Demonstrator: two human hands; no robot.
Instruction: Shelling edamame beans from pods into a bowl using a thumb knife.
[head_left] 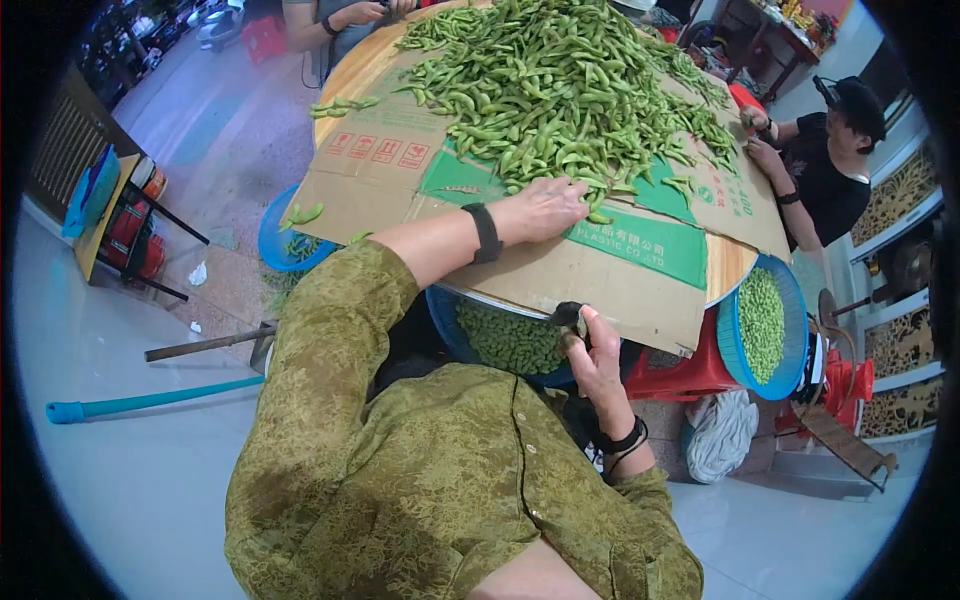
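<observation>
A tall heap of green soybean pods (560,90) lies on flattened cardboard (430,215) over a round wooden table. My left hand (540,208) reaches to the near edge of the heap, its fingers curled down on the pods there. A pod sticks out just below its fingertips. Beside the table's near rim, my right hand (598,365) is closed, thumb and fingers round a small dark thing (568,314) whose kind I cannot make out. Below the rim, between my arms, sits a blue basket (447,318) of shelled green beans (510,335), partly hidden by the table.
At the right, a blue basket (798,345) of shelled beans rests by a red stool (680,378). Another blue basket (268,232) stands at the left. A person in black (835,170) works at the right; another person's hands (365,12) show at the far left.
</observation>
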